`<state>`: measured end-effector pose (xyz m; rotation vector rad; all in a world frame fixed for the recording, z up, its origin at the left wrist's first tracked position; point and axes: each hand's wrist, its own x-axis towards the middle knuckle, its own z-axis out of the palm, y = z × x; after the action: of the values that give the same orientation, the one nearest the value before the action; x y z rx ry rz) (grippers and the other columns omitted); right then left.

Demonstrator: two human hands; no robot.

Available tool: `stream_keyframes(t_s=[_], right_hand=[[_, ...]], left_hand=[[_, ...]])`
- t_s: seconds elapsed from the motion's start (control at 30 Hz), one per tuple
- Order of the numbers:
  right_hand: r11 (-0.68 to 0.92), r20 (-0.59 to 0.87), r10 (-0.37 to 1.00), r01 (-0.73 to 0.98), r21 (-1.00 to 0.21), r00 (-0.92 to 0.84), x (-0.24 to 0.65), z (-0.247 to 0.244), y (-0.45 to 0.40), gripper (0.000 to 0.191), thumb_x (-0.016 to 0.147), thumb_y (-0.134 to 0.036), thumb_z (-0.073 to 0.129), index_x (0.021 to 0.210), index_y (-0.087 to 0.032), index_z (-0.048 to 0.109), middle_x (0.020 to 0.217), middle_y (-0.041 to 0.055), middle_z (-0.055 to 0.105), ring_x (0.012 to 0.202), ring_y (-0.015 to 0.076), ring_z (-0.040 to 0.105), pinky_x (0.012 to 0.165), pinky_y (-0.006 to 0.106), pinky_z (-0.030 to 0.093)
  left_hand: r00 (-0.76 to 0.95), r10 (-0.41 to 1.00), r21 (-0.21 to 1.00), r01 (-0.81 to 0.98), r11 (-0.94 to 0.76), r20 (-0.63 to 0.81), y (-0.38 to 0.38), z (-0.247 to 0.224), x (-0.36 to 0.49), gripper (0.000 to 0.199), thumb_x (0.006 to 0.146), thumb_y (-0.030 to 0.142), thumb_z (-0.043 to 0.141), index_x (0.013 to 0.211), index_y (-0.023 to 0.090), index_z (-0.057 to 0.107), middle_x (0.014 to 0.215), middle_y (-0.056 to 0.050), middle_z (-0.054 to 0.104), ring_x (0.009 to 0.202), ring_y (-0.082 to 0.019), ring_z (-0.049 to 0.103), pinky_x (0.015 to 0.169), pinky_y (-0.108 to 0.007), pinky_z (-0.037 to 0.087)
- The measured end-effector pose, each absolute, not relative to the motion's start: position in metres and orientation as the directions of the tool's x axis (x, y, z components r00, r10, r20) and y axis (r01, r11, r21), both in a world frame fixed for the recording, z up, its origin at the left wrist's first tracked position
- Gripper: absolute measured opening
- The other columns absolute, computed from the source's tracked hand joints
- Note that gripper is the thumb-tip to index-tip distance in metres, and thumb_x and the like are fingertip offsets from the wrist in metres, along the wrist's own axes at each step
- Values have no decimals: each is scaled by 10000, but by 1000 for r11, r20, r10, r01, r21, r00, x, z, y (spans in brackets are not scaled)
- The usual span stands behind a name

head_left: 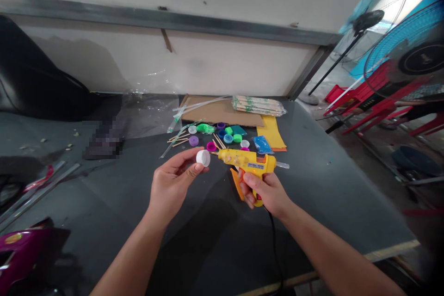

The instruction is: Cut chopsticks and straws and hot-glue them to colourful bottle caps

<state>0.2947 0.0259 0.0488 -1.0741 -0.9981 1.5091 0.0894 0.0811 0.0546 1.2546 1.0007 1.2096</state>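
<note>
Grips first: how do they stand?

Both are closed on something. Left grip (pixel 169 185) pinches a white bottle cap (pixel 203 158) at its rim between thumb and fingertips, which leaves the cap's round face showing. Right grip (pixel 267 192) wraps around the handle of a yellow hot glue gun (pixel 243 161).

Why would the gun sit like that?

A handle suits a full fist, and this hold keeps the barrel level, its nozzle aimed at the cap, which lies at nine o'clock from the gun. From this angle, I can't be sure whether the tip touches the cap; it looks just beside it.

What's around them?

An orange stand (pixel 237 184) sits under the gun, and a black cord (pixel 274 240) drops from the handle toward six o'clock across the dark surface (pixel 322 194). At twelve o'clock, a purple cap (pixel 193 141), other coloured caps, loose wooden sticks (pixel 178 139) and a blue packet (pixel 262 144) lie spread out. Behind them are a cardboard sheet (pixel 215 111) and a plastic-wrapped stick bundle (pixel 258 105).
</note>
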Motion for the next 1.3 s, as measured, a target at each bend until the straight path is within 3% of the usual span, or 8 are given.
stream_keyframes(t_s=[0.33,0.53,0.6,0.77,0.97,1.3], right_hand=[[-70,-56,997,-338,-939,-53,303,50,44,220,836,-385,613,896,-176,582,673,-17,569,460,66,496,406,204,462],[-127,-103,989,-274,-953,-103,309,56,94,269,696,-337,733,850,-147,622,912,59,603,726,151,613,450,234,544],[-121,-94,989,-252,-960,-115,310,54,112,293,652,-320,759,841,-138,628,943,73,618,723,159,623,438,237,548],[-110,-78,991,-341,-933,-108,313,38,135,297,673,-355,718,835,-133,607,853,65,677,514,101,576,383,218,502],[-136,-99,986,-304,-943,-134,312,18,130,295,749,-411,646,760,-116,629,519,7,603,362,96,510,333,193,406],[-60,-47,997,-228,-972,-62,302,7,125,305,784,-434,614,752,-131,625,477,-16,573,330,83,480,336,189,349]], left_hand=[[122,992,954,-295,54,-18,104,46,101,325,732,297,733,1034,181,698,1040,-57,686,899,-163,638,801,-335,586],[214,974,913,-381,148,-69,148,34,122,354,674,287,773,990,156,680,948,-45,668,805,-142,645,767,-309,573],[198,980,901,-419,114,-32,163,29,130,368,661,294,782,983,154,673,973,-50,656,839,-147,634,765,-312,573],[80,996,879,-477,11,30,185,14,140,410,641,311,794,988,150,646,991,-61,638,888,-158,621,812,-344,561],[93,991,927,-372,-55,96,181,3,135,386,730,324,724,1065,170,609,1048,-62,621,976,-176,600,871,-364,547],[79,981,969,-188,-159,177,180,-2,142,378,770,396,673,1075,187,593,1062,-74,640,981,-212,623,838,-380,557]])
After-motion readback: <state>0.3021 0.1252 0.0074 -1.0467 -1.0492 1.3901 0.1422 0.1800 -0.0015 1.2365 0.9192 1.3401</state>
